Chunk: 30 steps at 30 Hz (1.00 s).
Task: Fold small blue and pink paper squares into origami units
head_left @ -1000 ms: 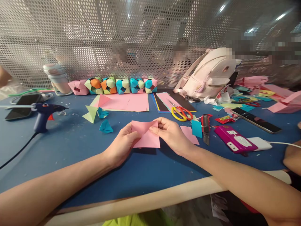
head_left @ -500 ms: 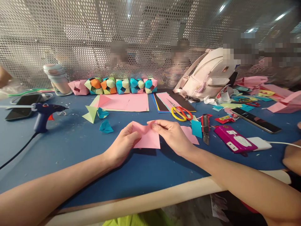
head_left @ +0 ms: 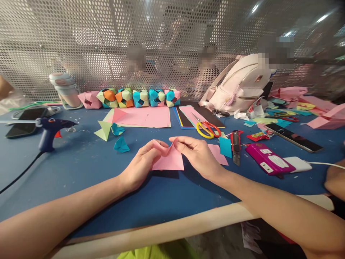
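Observation:
Between my two hands is a square of pink paper (head_left: 170, 161), held just above the blue table (head_left: 113, 208), its far edge buckled into a dip. My left hand (head_left: 141, 160) pinches it by the left side, thumb on top. At the far right corner, my right hand (head_left: 198, 154) grips it between thumb and fingers. Beyond my left hand lie folded blue paper pieces (head_left: 122, 145) and a folded light green piece (head_left: 102, 131). Another pink sheet (head_left: 218, 154) and a small blue paper (head_left: 225, 147) rest beside my right hand.
A row of folded paper balls (head_left: 140, 98) stands along the perforated metal screen (head_left: 107, 43). The glue gun (head_left: 48, 135) sits left. To the right are scissors (head_left: 206, 130), a utility knife (head_left: 236, 147), a magenta power strip (head_left: 269, 159), a phone (head_left: 293, 137) and a backpack (head_left: 239, 86).
The far edge of the pink paper bends into a deeper dip as my hands squeeze slightly closer. Both hands keep their hold, and the things on the table stay put.

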### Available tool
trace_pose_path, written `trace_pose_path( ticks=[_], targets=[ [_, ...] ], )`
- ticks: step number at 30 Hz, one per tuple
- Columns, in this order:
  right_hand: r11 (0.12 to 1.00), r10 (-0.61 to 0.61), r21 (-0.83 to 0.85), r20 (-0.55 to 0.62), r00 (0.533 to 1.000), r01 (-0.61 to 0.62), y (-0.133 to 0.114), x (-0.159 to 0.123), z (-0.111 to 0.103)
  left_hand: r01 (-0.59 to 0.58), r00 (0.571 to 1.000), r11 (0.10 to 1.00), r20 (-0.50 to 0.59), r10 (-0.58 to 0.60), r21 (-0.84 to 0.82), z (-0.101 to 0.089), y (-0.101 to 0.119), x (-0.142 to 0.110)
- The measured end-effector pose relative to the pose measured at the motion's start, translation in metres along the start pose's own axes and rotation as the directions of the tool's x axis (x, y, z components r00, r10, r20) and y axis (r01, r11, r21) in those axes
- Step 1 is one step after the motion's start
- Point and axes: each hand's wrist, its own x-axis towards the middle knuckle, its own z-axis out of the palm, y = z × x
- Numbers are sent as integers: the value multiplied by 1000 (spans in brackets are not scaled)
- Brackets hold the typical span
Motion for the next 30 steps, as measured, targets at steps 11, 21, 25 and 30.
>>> trace_pose_path(
  ticks=[11, 21, 25, 30],
  targets=[
    [995, -102, -20, 9, 995, 102, 0, -1, 1, 17, 998, 999, 52, -19, 43, -1, -5, 0],
    [991, -90, 98, 2, 996, 89, -5, -5, 2, -70, 992, 943, 126, 30, 324, 1, 6, -6],
    [993, -94, 77, 8, 996, 93, -9, -6, 1, -65, 993, 920, 119, 20, 388, 3, 9, -8],
    [990, -136, 46, 42, 990, 134, -10, -7, 1, -68, 992, 922, 121, 23, 381, 4, 9, -9]
  ],
)
